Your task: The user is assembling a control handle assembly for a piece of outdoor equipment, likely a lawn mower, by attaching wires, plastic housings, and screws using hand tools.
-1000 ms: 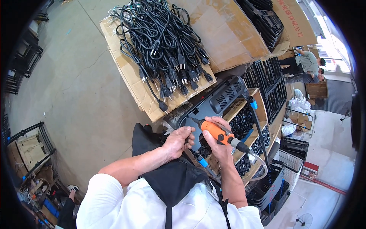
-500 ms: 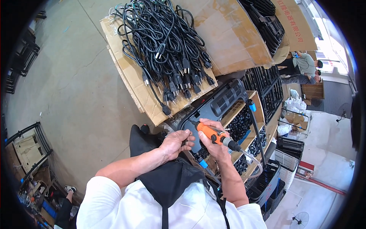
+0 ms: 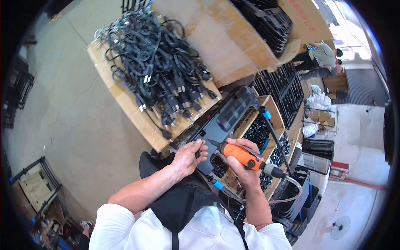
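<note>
Head view: at far left, a pale panel (image 3: pixel 35 189) stood in a dark frame. Next came a cardboard sheet (image 3: pixel 139 132), bearing a tangled heap of black power cords (image 3: pixel 154 62), plugs toward me. My left hand (image 3: pixel 189 157) was curled, thumb against forefinger, closed around something small and dark (image 3: pixel 198 153); too small to identify. Just beyond lay a dark grey panel (image 3: pixel 214 128) with a vented housing. My right hand (image 3: pixel 245 170) was clamped on an orange power driver (image 3: pixel 241 155); the driver sat over the panel's near part, bit pointing left, close beside my left fingertips. Contact: could not tell. Right of these: small black parts (image 3: pixel 255 135) in a wooden bin (image 3: pixel 273 105), the driver's clear hose (image 3: pixel 301 191), co-workers (image 3: pixel 325 56), a fan (image 3: pixel 341 227).
</note>
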Motion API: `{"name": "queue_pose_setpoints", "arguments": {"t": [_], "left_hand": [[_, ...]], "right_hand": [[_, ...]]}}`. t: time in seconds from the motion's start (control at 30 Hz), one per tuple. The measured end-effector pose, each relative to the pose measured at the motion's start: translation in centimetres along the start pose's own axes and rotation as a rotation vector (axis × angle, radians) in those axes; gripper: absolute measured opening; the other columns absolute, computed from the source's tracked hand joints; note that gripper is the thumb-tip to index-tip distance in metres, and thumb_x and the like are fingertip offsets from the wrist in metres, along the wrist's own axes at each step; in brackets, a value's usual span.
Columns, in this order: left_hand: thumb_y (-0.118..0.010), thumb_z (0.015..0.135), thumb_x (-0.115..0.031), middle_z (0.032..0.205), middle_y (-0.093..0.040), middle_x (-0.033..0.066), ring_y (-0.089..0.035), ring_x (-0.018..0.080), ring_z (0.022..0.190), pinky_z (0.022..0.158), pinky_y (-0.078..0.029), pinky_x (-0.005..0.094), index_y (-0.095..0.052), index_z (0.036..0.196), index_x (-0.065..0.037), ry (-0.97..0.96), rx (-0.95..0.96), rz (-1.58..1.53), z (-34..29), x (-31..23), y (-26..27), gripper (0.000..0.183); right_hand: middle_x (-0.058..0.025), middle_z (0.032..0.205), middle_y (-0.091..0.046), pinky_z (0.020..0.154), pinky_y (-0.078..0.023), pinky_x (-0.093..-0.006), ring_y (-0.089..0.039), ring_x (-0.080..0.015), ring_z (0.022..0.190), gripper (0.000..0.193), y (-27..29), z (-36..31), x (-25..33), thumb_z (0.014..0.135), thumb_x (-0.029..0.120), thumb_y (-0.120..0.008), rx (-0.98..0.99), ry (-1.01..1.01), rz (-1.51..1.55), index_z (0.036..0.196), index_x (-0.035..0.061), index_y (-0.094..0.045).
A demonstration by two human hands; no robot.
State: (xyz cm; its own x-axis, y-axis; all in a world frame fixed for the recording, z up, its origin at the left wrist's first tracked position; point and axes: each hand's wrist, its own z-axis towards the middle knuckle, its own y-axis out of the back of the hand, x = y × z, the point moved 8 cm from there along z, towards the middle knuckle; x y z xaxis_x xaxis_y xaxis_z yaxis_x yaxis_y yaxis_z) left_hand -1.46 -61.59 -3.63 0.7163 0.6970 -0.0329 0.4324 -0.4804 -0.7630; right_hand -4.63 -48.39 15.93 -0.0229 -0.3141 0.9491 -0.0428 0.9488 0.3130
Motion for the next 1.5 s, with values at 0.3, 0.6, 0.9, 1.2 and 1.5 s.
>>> {"name": "queue_pose_setpoints", "arguments": {"t": [0.3,0.6,0.9,1.2,1.5], "left_hand": [[-0.061,0.109,-0.026,0.091,-0.066,0.001,-0.064,0.0158,0.082,0.074,-0.057,0.0291,-0.066,0.111,-0.009,0.106,0.114,0.036,7.4,4.7,-11.5,0.018],[-0.048,0.114,-0.034,0.096,-0.064,0.0047,-0.063,0.0181,0.084,0.079,-0.057,0.0324,-0.06,0.116,-0.005,0.104,0.085,0.112,16.7,10.7,-20.2,0.031],[-0.054,0.111,-0.021,0.101,-0.066,0.0045,-0.063,0.0166,0.088,0.078,-0.053,0.0305,-0.063,0.128,0.0,0.198,0.167,0.35,19.4,14.6,-20.6,0.028],[-0.056,0.11,-0.019,0.107,-0.071,0.0098,-0.07,0.0201,0.095,0.083,-0.058,0.0316,-0.061,0.132,0.0,0.128,-0.001,0.338,21.8,12.3,-18.9,0.029],[-0.058,0.11,-0.021,0.107,-0.071,0.0071,-0.068,0.0172,0.092,0.08,-0.059,0.0275,-0.063,0.124,-0.003,0.09,0.007,0.249,25.0,10.3,-18.6,0.024]], "right_hand": [[-0.0188,0.132,-0.068,0.109,-0.053,-0.0428,-0.066,-0.0277,0.124,0.053,11.8,0.3,-0.9,0.086,-0.002,-0.079,-0.121,0.078,0.031,0.133,0.0022,-0.054],[-0.0154,0.13,-0.07,0.108,-0.052,-0.0403,-0.067,-0.0238,0.121,0.053,24.2,5.0,-5.4,0.088,0.001,-0.078,-0.266,-0.029,0.091,0.135,0.0025,-0.054],[-0.0118,0.123,-0.073,0.105,-0.054,-0.0356,-0.068,-0.0185,0.117,0.049,32.5,14.6,-10.4,0.088,0.007,-0.079,-0.283,-0.058,0.062,0.133,0.0011,-0.059],[-0.0095,0.12,-0.074,0.103,-0.055,-0.0343,-0.068,-0.0162,0.113,0.048,31.5,17.8,-14.2,0.086,0.011,-0.08,-0.187,-0.072,0.055,0.13,0.0041,-0.063],[-0.0066,0.106,-0.073,0.09,-0.056,-0.0315,-0.067,-0.0135,0.097,0.039,28.9,22.2,-13.7,0.084,0.017,-0.082,0.022,-0.097,-0.2,0.118,0.0028,-0.068]]}}
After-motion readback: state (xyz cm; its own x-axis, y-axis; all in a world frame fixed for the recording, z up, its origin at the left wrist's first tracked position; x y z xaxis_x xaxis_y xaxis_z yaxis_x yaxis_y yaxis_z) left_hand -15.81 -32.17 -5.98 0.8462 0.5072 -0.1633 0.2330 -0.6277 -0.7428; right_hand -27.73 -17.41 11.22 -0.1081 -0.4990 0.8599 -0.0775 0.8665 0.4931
